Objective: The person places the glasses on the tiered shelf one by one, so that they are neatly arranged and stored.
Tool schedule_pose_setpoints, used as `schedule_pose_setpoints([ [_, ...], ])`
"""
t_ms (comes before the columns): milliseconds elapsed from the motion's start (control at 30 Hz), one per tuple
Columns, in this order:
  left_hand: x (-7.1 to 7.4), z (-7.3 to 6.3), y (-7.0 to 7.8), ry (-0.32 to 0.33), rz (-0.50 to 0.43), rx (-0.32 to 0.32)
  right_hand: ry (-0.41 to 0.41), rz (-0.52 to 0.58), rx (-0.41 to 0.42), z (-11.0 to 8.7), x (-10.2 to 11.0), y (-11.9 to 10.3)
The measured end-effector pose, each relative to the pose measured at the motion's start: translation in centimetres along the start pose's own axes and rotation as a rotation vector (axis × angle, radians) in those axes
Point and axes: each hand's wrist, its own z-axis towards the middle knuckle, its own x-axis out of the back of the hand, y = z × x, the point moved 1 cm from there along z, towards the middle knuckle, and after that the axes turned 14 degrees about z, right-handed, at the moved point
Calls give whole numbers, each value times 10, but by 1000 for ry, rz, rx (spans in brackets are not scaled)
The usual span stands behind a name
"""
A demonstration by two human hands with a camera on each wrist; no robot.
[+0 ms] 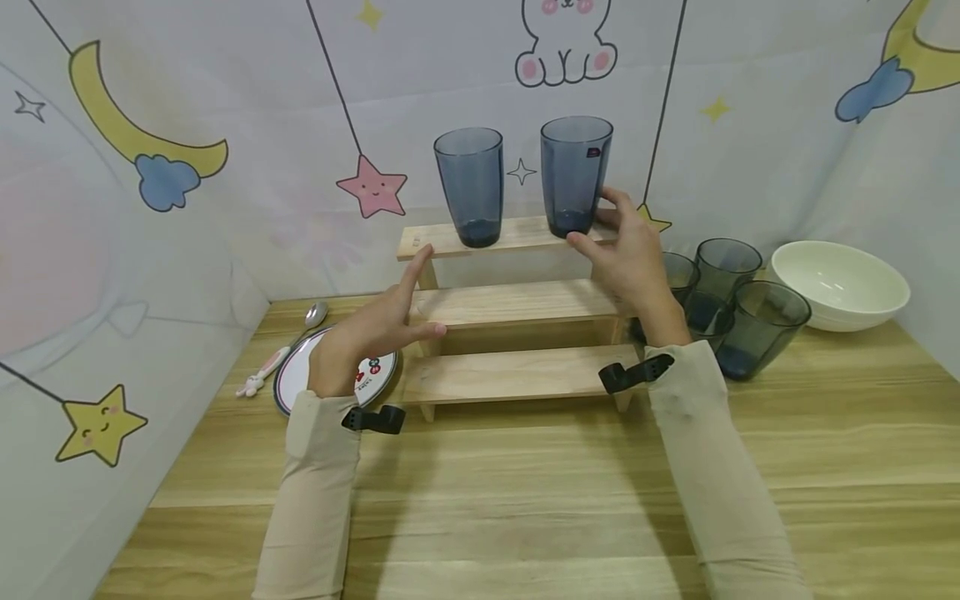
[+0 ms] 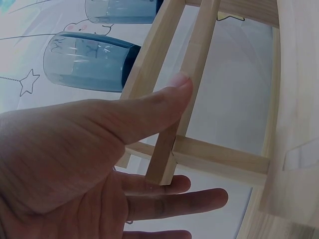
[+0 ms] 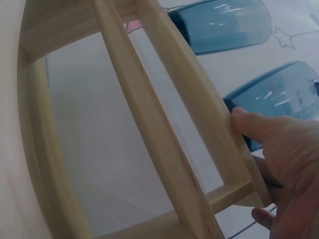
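Two blue glasses stand on the top step of a three-step wooden rack. The left glass is apart from both hands. At the right glass, which bears a small dark label, my right hand holds the base, thumb in front and fingers at its right side and behind. The right wrist view shows that thumb at the glass's base and the top step's edge; the fingers are partly hidden. My left hand spreads its fingers at the rack's left end, its thumb beside the middle step.
Several more glasses stand on the table right of the rack, beside a pale bowl. Left of it lie a plate, partly behind my left wrist, and a spoon. A printed cloth hangs behind.
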Motion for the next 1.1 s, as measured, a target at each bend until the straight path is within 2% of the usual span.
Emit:
schedule_pose_setpoints([
  [267, 0, -1, 1, 4, 14, 0, -19, 8, -2, -4, 1, -2],
  [500, -2, 1, 2, 20, 2, -21, -48, -70, 93, -4, 10, -3],
  [700, -1, 1, 3, 16, -2, -12, -105, -112, 97, -9, 18, -3],
  [1100, -2, 0, 0, 23, -8, -37, -214, -355, 123, -27, 38, -9],
])
